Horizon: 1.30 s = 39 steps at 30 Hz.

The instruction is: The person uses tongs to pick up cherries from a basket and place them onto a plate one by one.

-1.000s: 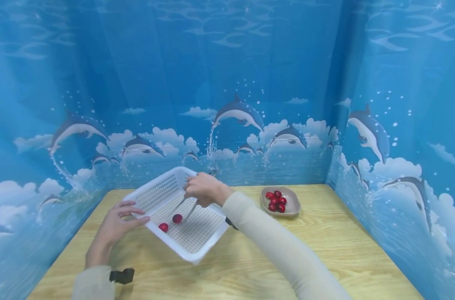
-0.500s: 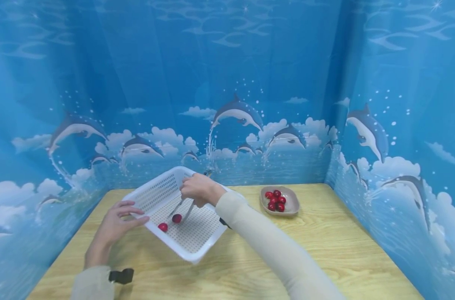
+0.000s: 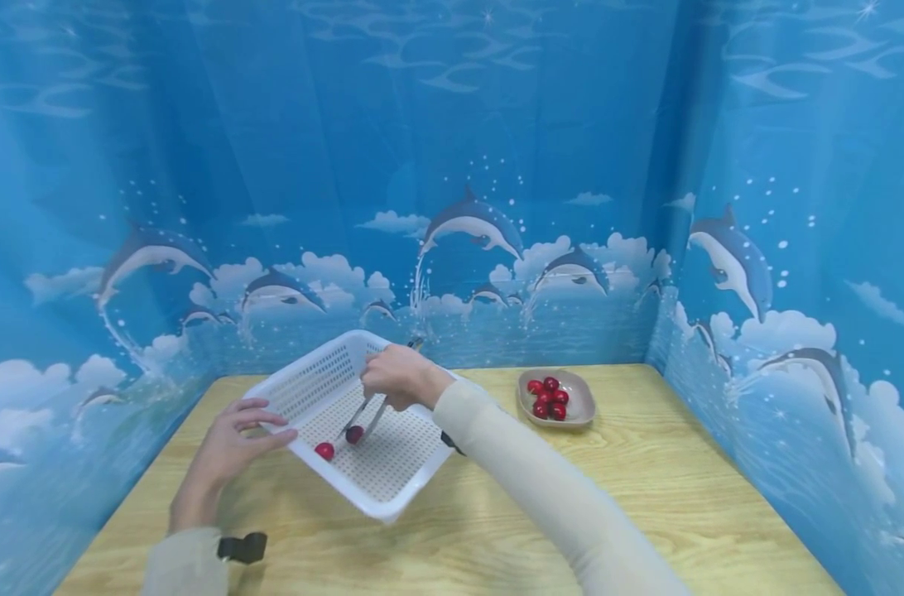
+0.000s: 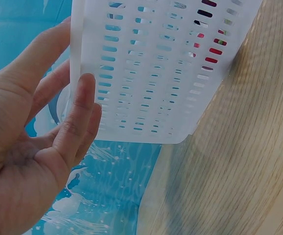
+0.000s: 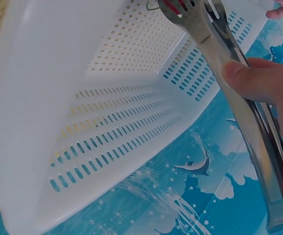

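In tongs' tips point(image 3: 357, 432): 1 cherry point(image 3: 354, 434) pinched | beside: 1 cherry loose point(image 3: 324, 450) | right hand point(image 3: 400, 377) clamping tongs | left hand point(image 3: 228, 443) gripping basket rim point(image 3: 303, 455)

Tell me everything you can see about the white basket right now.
The white basket is a rectangular tray of what looks like plastic, with slotted walls and a perforated floor. It sits on the wooden table. The left hand holds its near-left rim. Two red fruits lie inside, and tongs in the right hand close around one.
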Each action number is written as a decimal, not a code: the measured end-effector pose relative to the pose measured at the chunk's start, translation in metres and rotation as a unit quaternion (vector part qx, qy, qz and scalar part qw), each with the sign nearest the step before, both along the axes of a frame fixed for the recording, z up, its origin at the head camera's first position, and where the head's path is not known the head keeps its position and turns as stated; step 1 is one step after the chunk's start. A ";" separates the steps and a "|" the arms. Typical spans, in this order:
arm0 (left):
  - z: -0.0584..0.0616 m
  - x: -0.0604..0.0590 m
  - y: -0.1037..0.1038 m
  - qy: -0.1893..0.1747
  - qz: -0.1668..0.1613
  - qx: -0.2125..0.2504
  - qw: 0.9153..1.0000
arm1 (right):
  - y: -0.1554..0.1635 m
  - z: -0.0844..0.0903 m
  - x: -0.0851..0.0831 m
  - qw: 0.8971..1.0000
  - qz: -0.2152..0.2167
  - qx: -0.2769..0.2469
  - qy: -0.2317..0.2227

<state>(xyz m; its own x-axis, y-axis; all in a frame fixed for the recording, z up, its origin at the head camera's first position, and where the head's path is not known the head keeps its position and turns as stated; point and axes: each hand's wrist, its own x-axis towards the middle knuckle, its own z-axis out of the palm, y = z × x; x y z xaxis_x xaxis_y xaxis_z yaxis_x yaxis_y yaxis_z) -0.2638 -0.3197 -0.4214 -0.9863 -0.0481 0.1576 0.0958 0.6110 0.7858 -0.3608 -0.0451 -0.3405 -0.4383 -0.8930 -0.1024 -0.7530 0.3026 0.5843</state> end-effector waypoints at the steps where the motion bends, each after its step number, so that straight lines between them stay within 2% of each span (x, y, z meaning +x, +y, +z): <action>1: 0.000 0.000 0.000 0.001 0.000 -0.001 1.000 | 0.001 0.000 0.000 1.000 0.001 -0.001 0.001; 11: -0.002 -0.002 -0.001 0.003 0.001 -0.004 1.000 | 0.016 0.007 0.001 0.999 0.002 -0.048 -0.019; 21: -0.002 -0.002 -0.001 0.005 0.001 -0.012 1.000 | 0.032 0.014 0.004 0.997 0.014 -0.074 -0.017; 34: -0.001 -0.003 -0.001 0.001 0.004 -0.010 1.000 | 0.063 0.019 0.000 0.986 0.057 -0.155 -0.030; 39: 0.000 -0.003 -0.001 -0.003 0.003 -0.010 1.000 | 0.075 0.022 -0.001 0.979 0.056 -0.191 -0.040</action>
<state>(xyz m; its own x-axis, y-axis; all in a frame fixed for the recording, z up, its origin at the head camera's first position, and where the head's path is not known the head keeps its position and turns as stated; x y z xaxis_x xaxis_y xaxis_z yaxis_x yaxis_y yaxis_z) -0.2668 -0.3208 -0.4218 -0.9870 -0.0517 0.1520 0.0862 0.6277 0.7737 -0.3615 0.0298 -0.3184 -0.3388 -0.9152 0.2181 -0.8333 0.3996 0.3821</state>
